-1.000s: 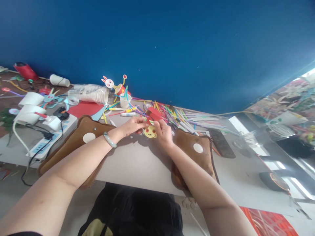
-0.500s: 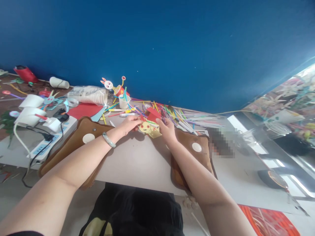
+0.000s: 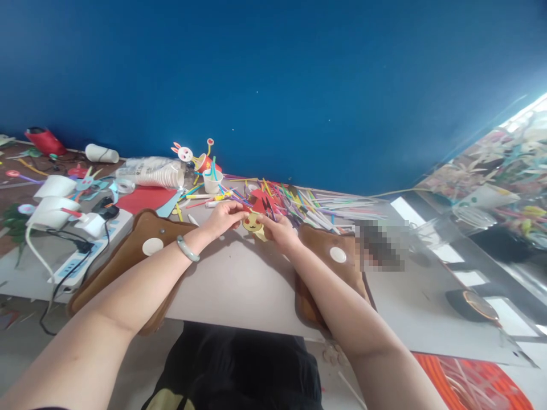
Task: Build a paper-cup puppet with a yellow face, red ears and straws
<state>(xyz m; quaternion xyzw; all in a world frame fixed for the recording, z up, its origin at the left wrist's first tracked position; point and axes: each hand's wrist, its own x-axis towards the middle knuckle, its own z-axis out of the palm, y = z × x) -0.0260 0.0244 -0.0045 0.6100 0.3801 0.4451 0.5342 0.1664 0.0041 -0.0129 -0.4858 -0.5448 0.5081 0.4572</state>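
Observation:
Both hands meet over the middle of the table, around a yellow paper face with red eyes. My left hand, a pale bangle on its wrist, pinches the face's left edge. On the other side my right hand grips the face between thumb and fingers. Dark scissors stick up from the right hand's fingers. Just behind the hands lies red paper. Part of the yellow paper hangs below the face.
Brown cushions lie under both forearms. Many coloured strips spread along the blue wall. A white cup, stacked cups and a power strip are to the left. A dark round object is at right.
My right hand has moved slightly left, its thumb now over the face's right side. My left hand has closed in on the face's left edge. The view has shifted a little.

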